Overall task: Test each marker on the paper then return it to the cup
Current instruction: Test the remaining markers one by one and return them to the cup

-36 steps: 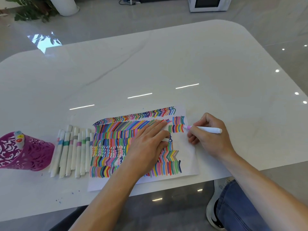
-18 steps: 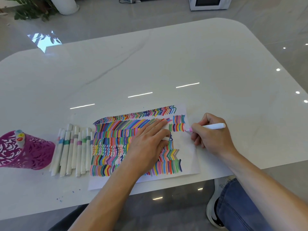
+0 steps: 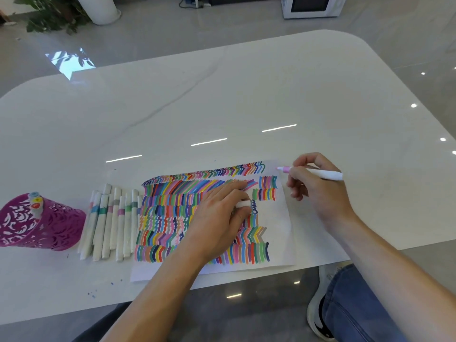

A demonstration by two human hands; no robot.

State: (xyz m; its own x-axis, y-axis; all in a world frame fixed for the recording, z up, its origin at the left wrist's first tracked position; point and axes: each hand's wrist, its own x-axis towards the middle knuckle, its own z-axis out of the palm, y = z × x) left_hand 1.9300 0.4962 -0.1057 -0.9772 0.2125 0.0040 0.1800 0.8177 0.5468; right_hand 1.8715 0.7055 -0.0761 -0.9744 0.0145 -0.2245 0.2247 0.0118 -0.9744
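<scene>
The glossy white table (image 3: 246,99) bears a paper (image 3: 281,230) filled with colored strokes. Left of it lies a row of white markers (image 3: 108,225), then a magenta cup (image 3: 49,228).

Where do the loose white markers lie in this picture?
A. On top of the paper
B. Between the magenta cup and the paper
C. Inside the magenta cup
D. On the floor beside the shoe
B: the white markers lie side by side in a row, with the magenta cup on their left and the paper on their right.
</scene>
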